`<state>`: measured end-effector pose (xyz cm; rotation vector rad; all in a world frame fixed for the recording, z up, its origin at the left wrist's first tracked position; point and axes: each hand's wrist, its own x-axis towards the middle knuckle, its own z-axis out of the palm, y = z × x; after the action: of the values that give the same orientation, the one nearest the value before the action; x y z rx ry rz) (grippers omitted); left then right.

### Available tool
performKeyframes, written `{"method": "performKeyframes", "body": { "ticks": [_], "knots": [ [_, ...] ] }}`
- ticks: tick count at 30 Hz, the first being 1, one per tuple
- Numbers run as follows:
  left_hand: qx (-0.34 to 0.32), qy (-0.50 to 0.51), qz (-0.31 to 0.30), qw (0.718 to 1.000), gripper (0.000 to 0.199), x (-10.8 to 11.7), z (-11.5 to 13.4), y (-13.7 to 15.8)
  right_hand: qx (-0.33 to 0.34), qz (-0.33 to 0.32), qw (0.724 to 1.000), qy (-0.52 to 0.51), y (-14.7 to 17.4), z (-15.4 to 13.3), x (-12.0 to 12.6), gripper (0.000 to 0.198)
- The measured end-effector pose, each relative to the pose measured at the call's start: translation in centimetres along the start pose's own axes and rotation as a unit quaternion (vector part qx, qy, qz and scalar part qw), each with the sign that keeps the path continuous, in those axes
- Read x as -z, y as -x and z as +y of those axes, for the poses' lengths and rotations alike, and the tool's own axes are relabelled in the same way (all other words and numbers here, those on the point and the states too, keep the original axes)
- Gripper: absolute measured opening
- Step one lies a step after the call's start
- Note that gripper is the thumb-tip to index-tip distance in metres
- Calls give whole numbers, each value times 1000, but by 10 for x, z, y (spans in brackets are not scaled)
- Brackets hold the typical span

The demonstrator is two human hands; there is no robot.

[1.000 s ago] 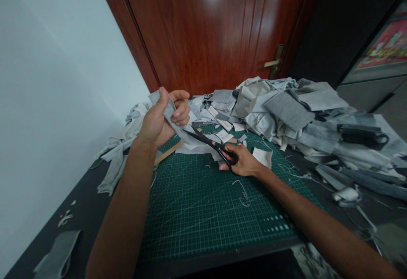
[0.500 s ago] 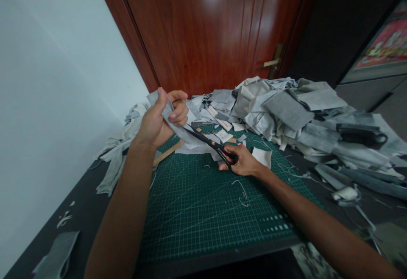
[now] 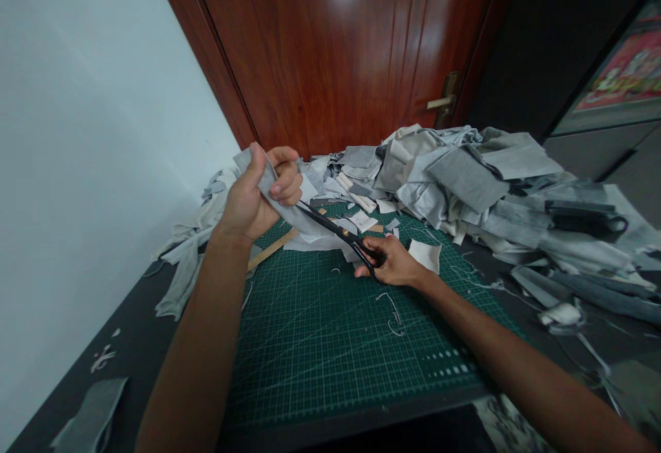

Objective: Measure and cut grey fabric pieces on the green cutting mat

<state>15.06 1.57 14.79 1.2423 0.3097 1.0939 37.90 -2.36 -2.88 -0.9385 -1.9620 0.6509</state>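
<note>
My left hand (image 3: 258,195) pinches a grey strip of fabric (image 3: 295,215) between thumb and fingers, raised above the far left of the green cutting mat (image 3: 330,329). In my right hand (image 3: 388,260) is a pair of black scissors (image 3: 345,233), its blades pointing up and left against the fabric. The blade tips lie close to my left fingers, partly hidden by the cloth. Pale fabric pieces lie under the scissors, and a white scrap (image 3: 425,255) rests just right of my right hand.
A big heap of grey and cream fabric (image 3: 469,177) covers the back and right of the table. More cloth (image 3: 180,281) lies along the left wall. A wooden ruler-like strip (image 3: 273,250) sits by my left wrist. Loose threads (image 3: 395,312) are on the mat.
My left hand has shifted slightly left with the fabric strip. The scissors and my right hand have barely moved.
</note>
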Motion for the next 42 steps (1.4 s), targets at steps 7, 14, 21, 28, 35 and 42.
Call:
{"method": "performKeyframes", "body": {
  "ticks": [7, 14, 21, 28, 35, 42],
  "knots": [
    [-13, -8, -24, 1000, 82, 2, 1, 0, 8, 13, 1000, 8, 1, 0, 0, 54],
    [-18, 31, 8, 999, 70, 4, 1, 1, 7, 18, 1000, 14, 1, 3, 0, 54],
    [-43, 19, 85, 995, 50, 1, 0, -1, 9, 18, 1000, 8, 1, 4, 0, 54],
    [-54, 3, 102, 993, 46, 4, -1, 0, 12, 24, 999, 21, 0, 4, 0, 55],
    [-54, -19, 111, 992, 45, 8, -1, -1, 19, 32, 999, 22, 0, 4, -1, 55],
    [-61, -16, 94, 994, 51, 5, 0, -1, 41, 45, 998, 13, -1, 4, -1, 52]
  ]
}}
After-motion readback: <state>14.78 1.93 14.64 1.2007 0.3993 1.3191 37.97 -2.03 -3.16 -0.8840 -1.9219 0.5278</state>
